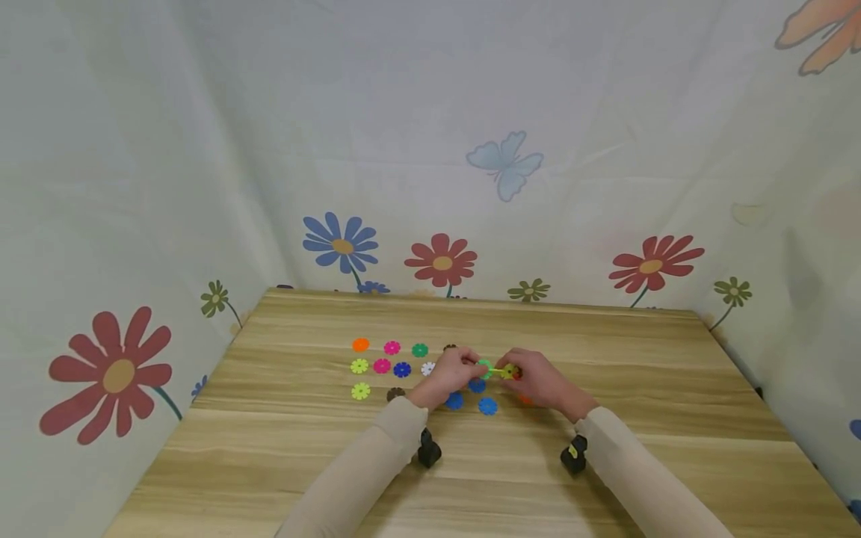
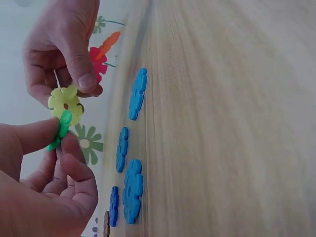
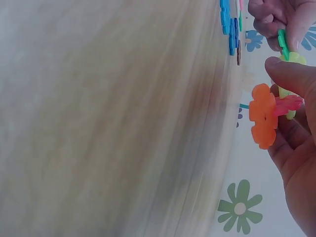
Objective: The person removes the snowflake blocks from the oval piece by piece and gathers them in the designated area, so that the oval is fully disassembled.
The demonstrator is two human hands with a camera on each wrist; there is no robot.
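In the head view my left hand point(image 1: 449, 373) and right hand point(image 1: 540, 379) meet above the wooden table. Thumb and fingers of the left hand pinch a green flower-shaped plastic disc point(image 2: 63, 130). Its edge meets a yellow flower disc point(image 2: 65, 105) at an angle; whether they are fully slotted together I cannot tell. My right hand grips the linked discs behind that yellow one. From its grip stick out a pink disc point(image 3: 288, 105) and an orange disc point(image 3: 263, 116), joined to each other. The right fingers partly hide the joints between the pieces.
Blue discs point(image 1: 487, 406) lie on the table point(image 1: 282, 433) just in front of the hands. To the left are loose discs in rows, among them an orange disc point(image 1: 360, 344), a dark blue disc point(image 1: 401, 370) and a brown disc point(image 1: 396, 393). A flower-printed cloth point(image 1: 377, 112) hangs behind.
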